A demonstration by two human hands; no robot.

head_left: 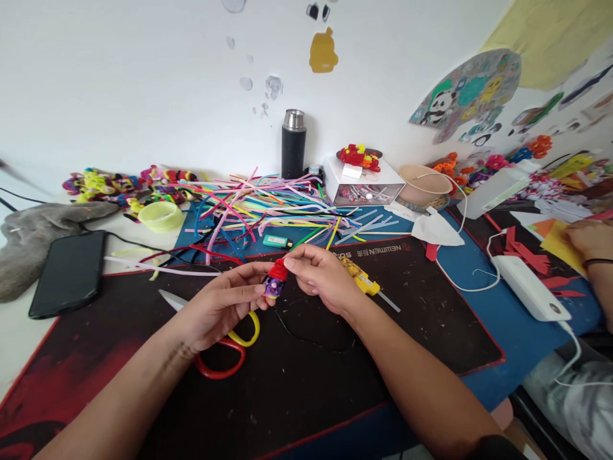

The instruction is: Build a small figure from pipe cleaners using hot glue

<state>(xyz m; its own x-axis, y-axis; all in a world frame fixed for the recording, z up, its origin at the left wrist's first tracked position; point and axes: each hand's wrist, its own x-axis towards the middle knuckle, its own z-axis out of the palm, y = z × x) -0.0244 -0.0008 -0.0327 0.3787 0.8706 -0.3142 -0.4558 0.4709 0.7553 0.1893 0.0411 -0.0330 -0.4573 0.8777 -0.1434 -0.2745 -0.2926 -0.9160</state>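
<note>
We observe a small purple-and-red chenille figure [275, 285] just above the centre of the frame, held over the black desk mat [325, 396]. Our left hand [213, 306] pinches its purple body between thumb and fingers, the other fingers loosely curled beneath. Our right hand [318, 275] is mostly closed, thumb and forefinger pinching the edge of the red top. Below the left hand we note scissors [241, 345] with red and yellow handles, blade tip towards the upper left. Just right of the right hand lies a yellow hot glue gun [360, 278] with a glue stick protruding. Loose pipe cleaners [272, 207] spread across the upper middle, before a black thermos [293, 150]; a smartphone [69, 275] lies at left.
</note>
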